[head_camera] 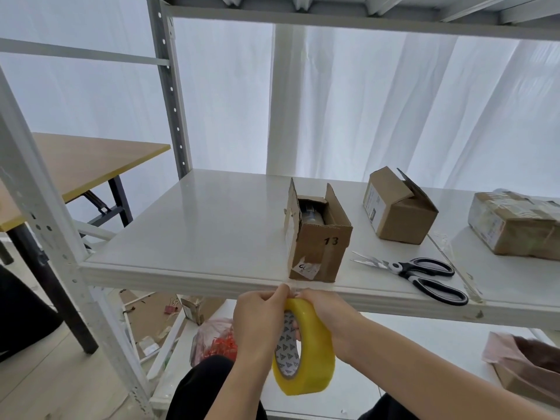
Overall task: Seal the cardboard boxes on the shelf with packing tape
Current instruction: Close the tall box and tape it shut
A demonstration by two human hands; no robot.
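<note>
- My left hand (257, 322) and right hand (328, 313) both grip the round yellow packing-tape roll (315, 359), just in front of the open brown cardboard box marked 13 (321, 237).
- Picking crooked could shred the tape end, imo.

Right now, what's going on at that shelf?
A person holds a roll of yellow packing tape just below the front edge of the shelf. The left hand and right hand meet at the top of the roll, apparently picking for the tape's end. The box marked 13 stands open with its flaps up. To its right are a second box with a raised flap and a taped parcel. Scissors lie on the shelf nearby.
</note>
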